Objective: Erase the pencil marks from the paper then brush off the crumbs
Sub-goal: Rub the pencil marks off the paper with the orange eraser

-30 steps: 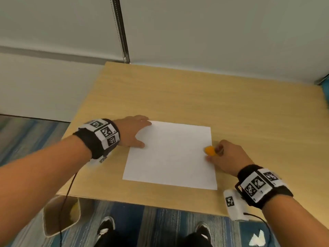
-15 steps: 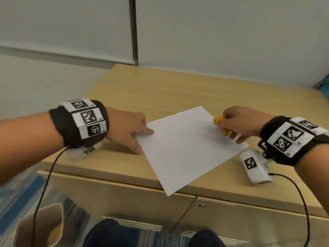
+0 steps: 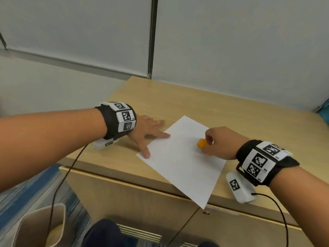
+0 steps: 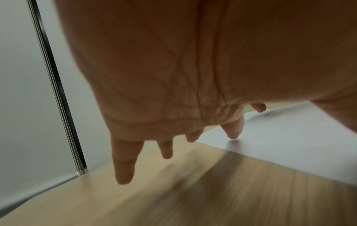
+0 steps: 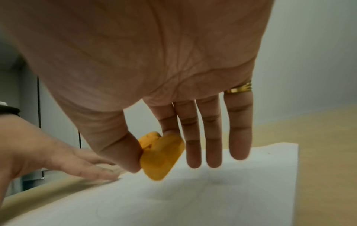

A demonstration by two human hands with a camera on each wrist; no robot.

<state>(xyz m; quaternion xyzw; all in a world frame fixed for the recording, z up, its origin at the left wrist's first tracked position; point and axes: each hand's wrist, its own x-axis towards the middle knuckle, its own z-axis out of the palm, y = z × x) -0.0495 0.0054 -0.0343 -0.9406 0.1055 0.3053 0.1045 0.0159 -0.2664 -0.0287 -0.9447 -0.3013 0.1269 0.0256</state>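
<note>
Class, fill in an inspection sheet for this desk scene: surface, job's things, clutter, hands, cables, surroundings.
Surface: light wooden desk top.
Job's things: white paper sheet lies skewed, one corner overhanging the front edge; faint pencil marks show in the right wrist view; orange eraser.
Clutter: nothing seen on the desk.
Hands: left hand flat, fingertips pressing the sheet's edge; right hand pinches the eraser over the sheet.
Cables: black cables hang from both wrist units.
Surroundings: beige bin on striped blue carpet, grey wall panels.

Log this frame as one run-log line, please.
stage: erasing | left hand: fingers flat, pinning paper edge | right hand: pinching orange eraser over paper | crumbs: none visible
</note>
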